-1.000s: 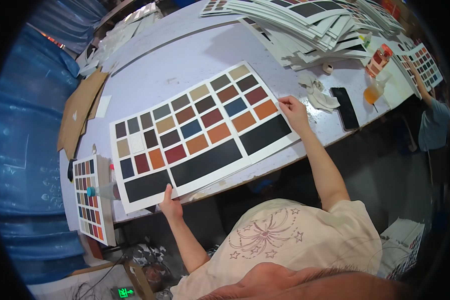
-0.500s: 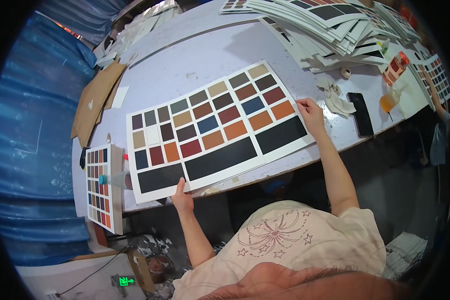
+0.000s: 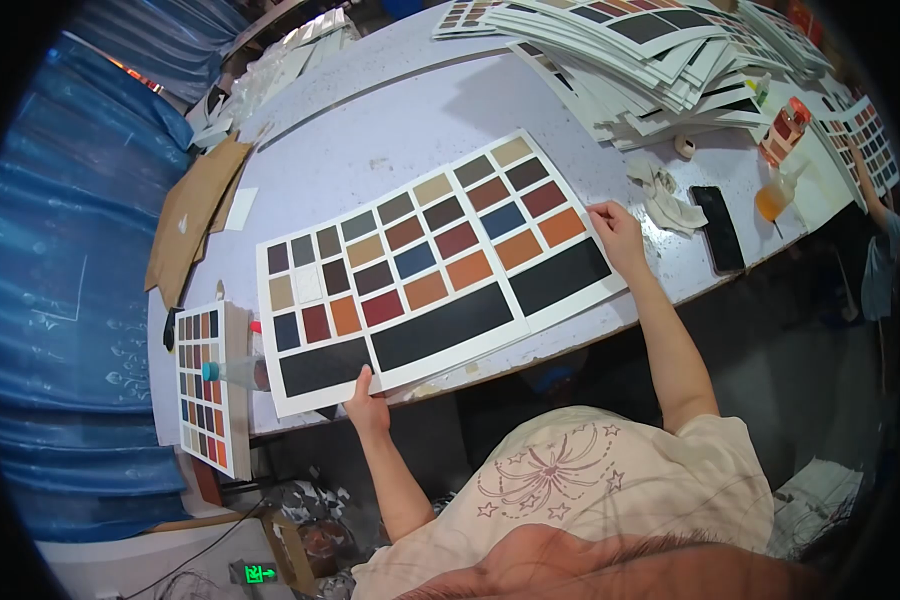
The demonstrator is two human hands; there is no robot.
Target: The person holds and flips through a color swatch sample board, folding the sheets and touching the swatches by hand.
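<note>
A long white swatch card with rows of coloured squares and black panels along its near edge lies tilted over the table's front edge. My left hand grips its near edge, thumb on top over the black panel and the fingers hidden underneath. At the card's right edge my right hand is closed, with thumb and fingertips pinching the border. One square in the left part of the card is white. Folds divide the card into panels.
On the table are a tall stack of cards, a phone, a crumpled cloth, a red-capped bottle and an orange-filled bottle. More cards and brown cardboard are at left. Another person's arm shows far right.
The whole view has shifted, so the scene sits further right than a second ago. Both hands keep hold of the card, whose position on the table looks almost the same.
</note>
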